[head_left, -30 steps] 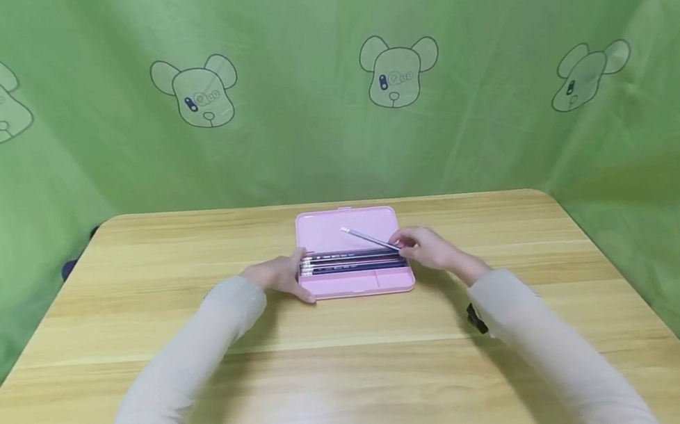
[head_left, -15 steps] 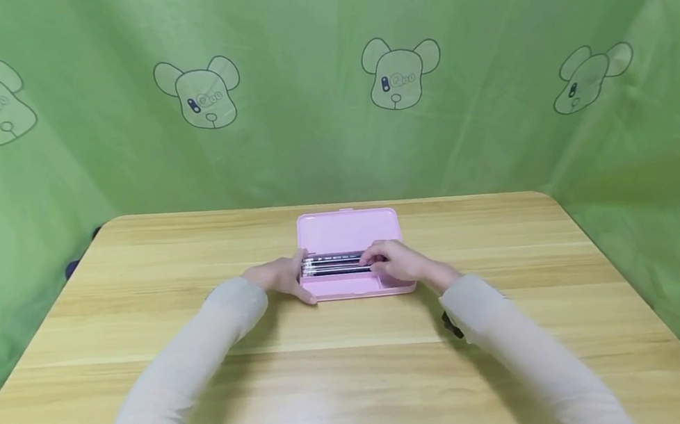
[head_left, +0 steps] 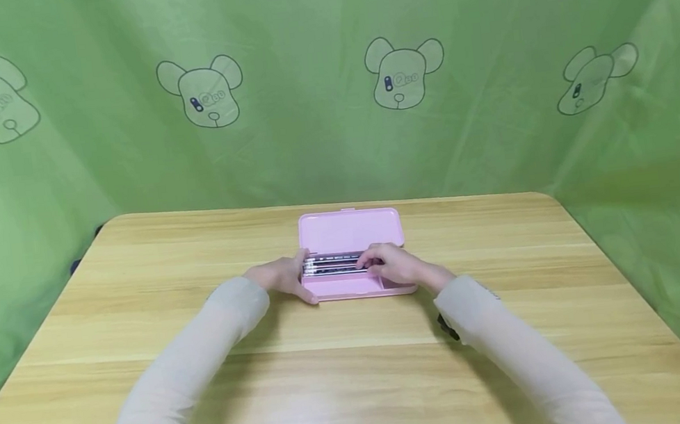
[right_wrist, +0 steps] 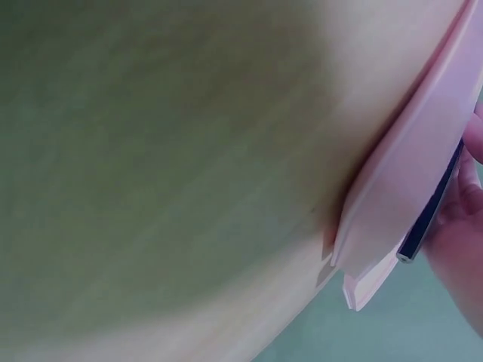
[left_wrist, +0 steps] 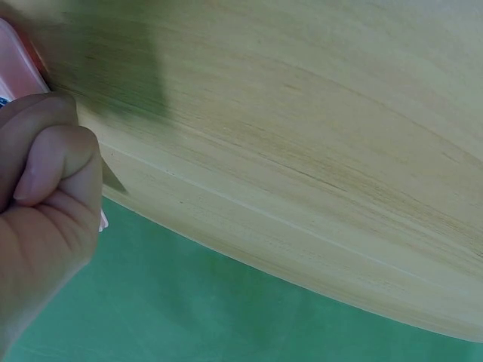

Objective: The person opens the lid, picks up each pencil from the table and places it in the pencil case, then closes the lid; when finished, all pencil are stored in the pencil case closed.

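Note:
A pink pencil case (head_left: 350,230) lies on the table with its lid folded back. Several dark pencils (head_left: 330,267) with pale ends lie side by side in its long compartment. My left hand (head_left: 284,276) grips the case's left end, thumb at the front edge and fingers towards the back. Over the right part of the case, my right hand (head_left: 395,263) has its thumb and fingers down on the pencils. In the right wrist view that hand holds a dark pencil (right_wrist: 430,211), one end sticking out past the case wall. The fingers hide the pencils' right ends.
The wooden table (head_left: 359,378) has its back edge a short way behind the lid. A green curtain (head_left: 307,146) with printed bear heads hangs behind and along both sides. Front compartments of the case show beside the right hand.
My right hand has moved left and in over the case. The pencil that slanted above the lid is down at the row of pencils. The left hand keeps its grip on the case.

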`<action>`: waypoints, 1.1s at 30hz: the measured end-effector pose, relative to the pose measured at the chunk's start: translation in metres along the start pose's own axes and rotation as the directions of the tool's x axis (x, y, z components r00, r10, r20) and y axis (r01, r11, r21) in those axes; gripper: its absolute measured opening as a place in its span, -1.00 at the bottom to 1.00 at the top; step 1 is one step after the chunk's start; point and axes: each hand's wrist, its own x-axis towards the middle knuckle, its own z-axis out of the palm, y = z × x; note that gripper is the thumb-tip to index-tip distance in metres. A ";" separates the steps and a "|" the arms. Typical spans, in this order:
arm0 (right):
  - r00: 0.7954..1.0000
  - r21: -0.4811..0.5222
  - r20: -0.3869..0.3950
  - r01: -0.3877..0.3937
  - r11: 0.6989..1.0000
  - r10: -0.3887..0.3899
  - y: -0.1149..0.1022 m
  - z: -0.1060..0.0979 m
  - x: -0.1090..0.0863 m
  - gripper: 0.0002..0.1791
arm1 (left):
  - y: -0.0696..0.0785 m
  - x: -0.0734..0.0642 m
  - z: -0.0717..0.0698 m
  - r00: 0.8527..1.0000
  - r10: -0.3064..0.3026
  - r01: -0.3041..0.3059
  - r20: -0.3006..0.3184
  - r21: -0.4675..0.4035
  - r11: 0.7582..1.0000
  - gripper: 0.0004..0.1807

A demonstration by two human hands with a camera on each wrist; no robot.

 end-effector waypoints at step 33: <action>0.964 0.160 -0.168 -0.181 0.970 0.208 0.024 -0.023 -0.011 -0.69 | -0.005 0.003 0.004 1.000 0.024 -0.024 0.000 -0.020 1.000 0.20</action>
